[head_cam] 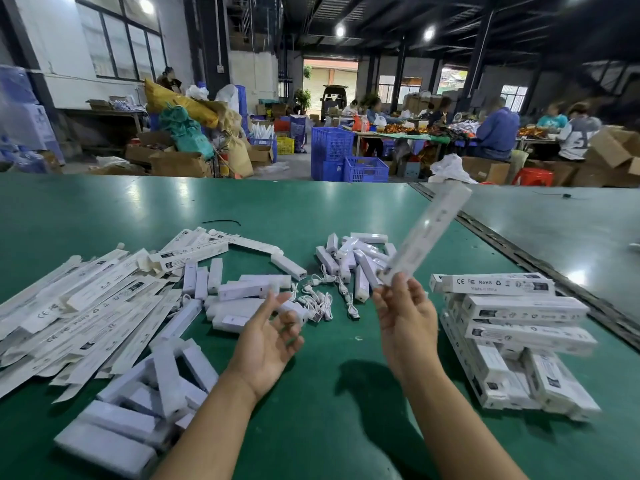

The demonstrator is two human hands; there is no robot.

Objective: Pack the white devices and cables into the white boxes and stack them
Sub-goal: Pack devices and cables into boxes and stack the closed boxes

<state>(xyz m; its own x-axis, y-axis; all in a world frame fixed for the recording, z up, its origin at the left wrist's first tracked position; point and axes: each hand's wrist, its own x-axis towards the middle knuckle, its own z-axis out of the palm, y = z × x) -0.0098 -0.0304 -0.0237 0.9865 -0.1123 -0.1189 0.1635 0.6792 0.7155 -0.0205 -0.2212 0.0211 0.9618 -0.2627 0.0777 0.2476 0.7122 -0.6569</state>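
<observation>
Nearest on the green table (pixel 332 420), at the lower left, a loose heap of white devices (pixel 138 407) is seen, none of them boxed. Just beyond, the left hand (pixel 268 336) is held palm up with fingers loosely spread and nothing in it. The right hand (pixel 403 317) is raised beside it, and a long white box (pixel 427 230) is pinched at its lower end between thumb and fingertips. The box is tilted up and away over the table, and it is blurred, so whether its flap is closed cannot be told.

To the right, a rough stack of packed boxes (pixel 512 337) is laid crosswise in layers, printed with marks and labels; this part may be judged done. To the left, many flat unfolded cartons (pixel 86 306) are spread. Farther in the middle, coiled white cables (pixel 322 301) and a second heap of devices (pixel 353 258) lie loose. The greater share of the packing is judged to be left.
</observation>
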